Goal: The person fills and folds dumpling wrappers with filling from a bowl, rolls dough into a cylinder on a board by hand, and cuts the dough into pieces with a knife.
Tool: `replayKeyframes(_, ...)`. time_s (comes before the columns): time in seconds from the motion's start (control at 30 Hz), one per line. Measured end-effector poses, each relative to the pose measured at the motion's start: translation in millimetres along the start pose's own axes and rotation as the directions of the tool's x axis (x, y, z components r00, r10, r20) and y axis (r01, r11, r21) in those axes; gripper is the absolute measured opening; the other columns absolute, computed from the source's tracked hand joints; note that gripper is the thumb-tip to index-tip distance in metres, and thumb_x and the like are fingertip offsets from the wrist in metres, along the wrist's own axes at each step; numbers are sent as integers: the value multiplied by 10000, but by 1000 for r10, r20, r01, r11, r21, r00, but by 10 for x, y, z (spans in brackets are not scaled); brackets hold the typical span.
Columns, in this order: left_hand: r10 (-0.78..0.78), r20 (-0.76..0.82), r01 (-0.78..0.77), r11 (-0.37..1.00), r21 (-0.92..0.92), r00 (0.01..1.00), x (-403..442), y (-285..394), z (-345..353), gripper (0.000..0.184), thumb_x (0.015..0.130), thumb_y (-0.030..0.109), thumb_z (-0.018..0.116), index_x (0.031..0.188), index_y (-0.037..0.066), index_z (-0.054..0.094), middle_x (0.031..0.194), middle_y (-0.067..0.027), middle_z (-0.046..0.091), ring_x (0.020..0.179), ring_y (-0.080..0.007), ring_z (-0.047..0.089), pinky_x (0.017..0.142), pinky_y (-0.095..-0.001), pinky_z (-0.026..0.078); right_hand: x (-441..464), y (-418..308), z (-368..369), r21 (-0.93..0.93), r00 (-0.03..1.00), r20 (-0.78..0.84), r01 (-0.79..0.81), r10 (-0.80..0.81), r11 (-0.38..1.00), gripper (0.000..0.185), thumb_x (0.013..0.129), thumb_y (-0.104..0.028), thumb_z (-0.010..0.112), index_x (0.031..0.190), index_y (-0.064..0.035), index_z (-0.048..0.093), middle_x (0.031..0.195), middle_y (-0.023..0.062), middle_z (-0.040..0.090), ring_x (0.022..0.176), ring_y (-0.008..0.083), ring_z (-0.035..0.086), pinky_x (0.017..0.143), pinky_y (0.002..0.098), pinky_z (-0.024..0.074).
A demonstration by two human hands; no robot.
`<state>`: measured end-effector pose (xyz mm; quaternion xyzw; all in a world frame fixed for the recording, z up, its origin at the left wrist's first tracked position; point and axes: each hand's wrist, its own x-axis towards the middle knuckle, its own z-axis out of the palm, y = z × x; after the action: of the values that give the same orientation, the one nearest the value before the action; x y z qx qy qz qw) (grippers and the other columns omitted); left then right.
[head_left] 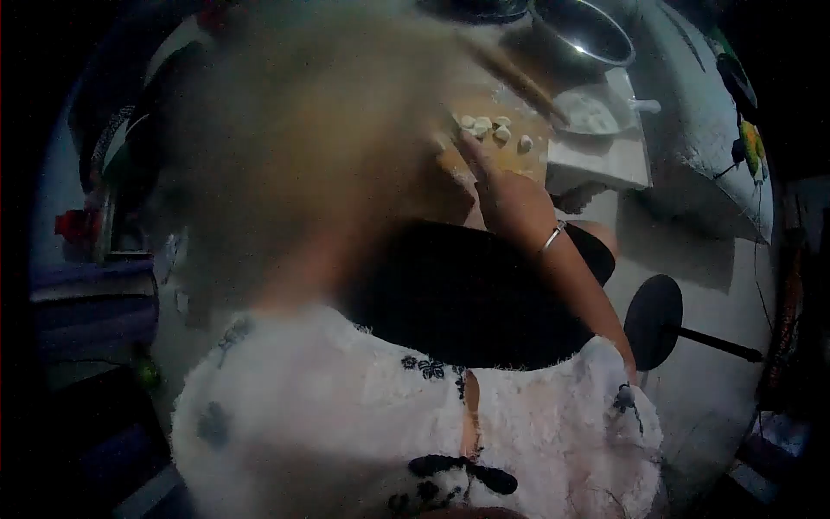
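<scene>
My right hand, with a silver bracelet on its wrist, is over the near right part of a wooden board. Its index finger stretches toward several small pale dough pieces. The other fingers curl under it; a thin dark edge shows by the fingertip, but what they hold is unclear. A large brownish blur covers the left half of the view and hides my left hand; only the smeared left forearm shows. A rolling pin lies slanted across the board's far right side, beyond the dough pieces.
A plate of white powder stands right of the board on a pale box-like surface. Behind it is a shiny metal bowl. A black round disc with a handle lies on the floor at right.
</scene>
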<state>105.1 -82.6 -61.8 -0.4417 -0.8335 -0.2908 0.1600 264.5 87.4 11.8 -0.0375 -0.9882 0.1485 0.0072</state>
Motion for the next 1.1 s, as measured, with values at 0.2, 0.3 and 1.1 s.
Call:
replayKeyframes(0.2,119,69,-127,984,128,990,-65,-119,255,222,768,260,648,901,82,652,916,-114,637,834,-301,605,710,-401,498,-296,-110,-123,-20,987,145,71,-67,997,906,768,-28,549,1474,-327,66,839,219,650,727,378,641,627,484,501)
replayKeyframes(0.3,122,22,-123,988,96,992,-113,-99,301,210,765,254,646,904,97,654,904,-104,636,832,-294,601,714,-390,494,-333,-113,-158,14,980,190,51,-53,999,749,847,-123,500,1471,-307,129,781,212,637,709,383,626,625,468,504)
replayKeyframes(1.1,135,33,-134,990,-33,990,-64,-41,-94,230,781,237,644,938,70,647,940,-139,638,865,-327,600,672,-422,495,29,-102,-123,98,992,78,-110,103,989,620,874,-117,419,1454,-228,228,1020,274,609,878,424,606,762,502,470)
